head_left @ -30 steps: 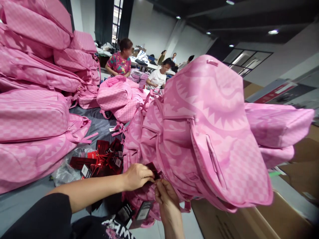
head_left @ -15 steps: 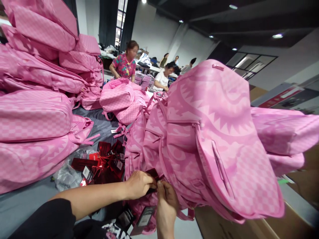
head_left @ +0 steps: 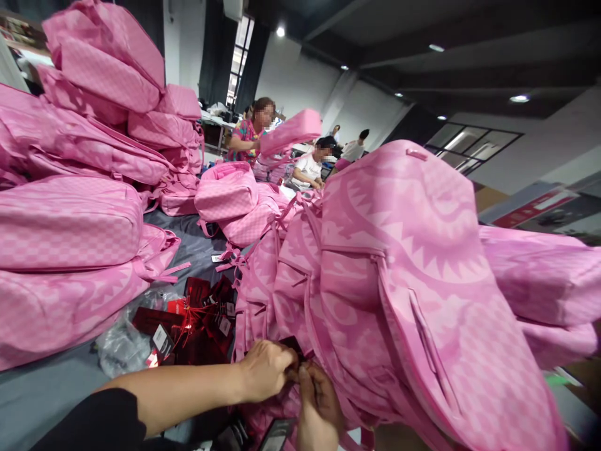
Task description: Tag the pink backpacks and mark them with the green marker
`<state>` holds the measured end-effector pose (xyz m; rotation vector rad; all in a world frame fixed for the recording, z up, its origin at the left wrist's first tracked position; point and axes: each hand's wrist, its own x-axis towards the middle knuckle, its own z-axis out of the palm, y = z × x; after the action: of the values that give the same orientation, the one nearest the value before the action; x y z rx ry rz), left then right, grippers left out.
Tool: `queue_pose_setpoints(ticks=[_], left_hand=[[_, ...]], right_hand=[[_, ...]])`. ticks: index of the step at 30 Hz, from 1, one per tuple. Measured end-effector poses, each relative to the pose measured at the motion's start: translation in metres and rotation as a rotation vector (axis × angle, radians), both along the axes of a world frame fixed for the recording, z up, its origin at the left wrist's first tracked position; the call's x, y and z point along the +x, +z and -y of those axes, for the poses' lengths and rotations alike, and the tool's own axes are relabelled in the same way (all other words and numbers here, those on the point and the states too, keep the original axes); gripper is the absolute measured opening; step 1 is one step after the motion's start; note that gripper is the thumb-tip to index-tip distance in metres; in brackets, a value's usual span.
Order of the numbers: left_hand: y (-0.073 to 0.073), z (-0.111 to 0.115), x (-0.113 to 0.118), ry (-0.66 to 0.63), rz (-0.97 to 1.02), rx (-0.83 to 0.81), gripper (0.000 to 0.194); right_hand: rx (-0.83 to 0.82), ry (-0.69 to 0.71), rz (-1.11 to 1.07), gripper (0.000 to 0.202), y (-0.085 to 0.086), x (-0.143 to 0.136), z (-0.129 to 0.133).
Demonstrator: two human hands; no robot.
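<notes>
Pink patterned backpacks (head_left: 399, 250) stand in a row in front of me, their lower part beside my hands. My left hand (head_left: 267, 369) is closed in a pinch on a dark tag (head_left: 292, 344), low against the backpacks. Touching its fingertips, my right hand (head_left: 319, 401) is pinched too; what sits between its fingers is too small to make out. To the left lies a heap of dark red tags (head_left: 201, 319) with red strings, next to crumpled clear plastic (head_left: 124, 344). More dark tags (head_left: 277, 435) show below my hands.
More pink backpacks (head_left: 70, 219) are piled high on the left of the grey-covered table (head_left: 28, 394). Others (head_left: 230, 194) lie at mid-table. Across it, one person (head_left: 246, 134) holds a pink bag (head_left: 291, 131); another in white (head_left: 307, 169) bends forward. Pink bags (head_left: 539, 275) jut out at right.
The view has shifted, so most things appear slightly lower. My hands remain together at the tag. The person across the table has lifted a pink bag.
</notes>
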<state>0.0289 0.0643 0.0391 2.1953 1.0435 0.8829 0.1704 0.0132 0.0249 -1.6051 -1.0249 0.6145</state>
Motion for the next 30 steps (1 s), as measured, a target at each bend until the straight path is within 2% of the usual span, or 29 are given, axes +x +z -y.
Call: queue_pose_setpoints(ticks=[9,14,20,22,30], left_hand=[[0.006,-0.006,-0.002,0.046,-0.048,0.091,0.008],[0.003,-0.012,-0.007,-0.063,-0.01,0.108,0.019],[0.003,-0.006,-0.018,-0.172,0.114,0.017,0.033],[0.005,-0.006,-0.019,-0.16,0.119,-0.007,0.034],[0.01,-0.004,-0.01,0.002,-0.007,-0.024,0.011]], right_hand=[[0.057,0.067,0.103,0.041,0.002,0.0,-0.004],[0.057,0.042,0.154,0.035,0.012,-0.007,-0.002],[0.059,0.06,0.162,0.024,0.028,-0.021,0.004],[0.065,0.062,0.158,0.021,0.031,-0.023,0.004],[0.139,0.071,0.237,0.011,0.041,-0.025,0.008]])
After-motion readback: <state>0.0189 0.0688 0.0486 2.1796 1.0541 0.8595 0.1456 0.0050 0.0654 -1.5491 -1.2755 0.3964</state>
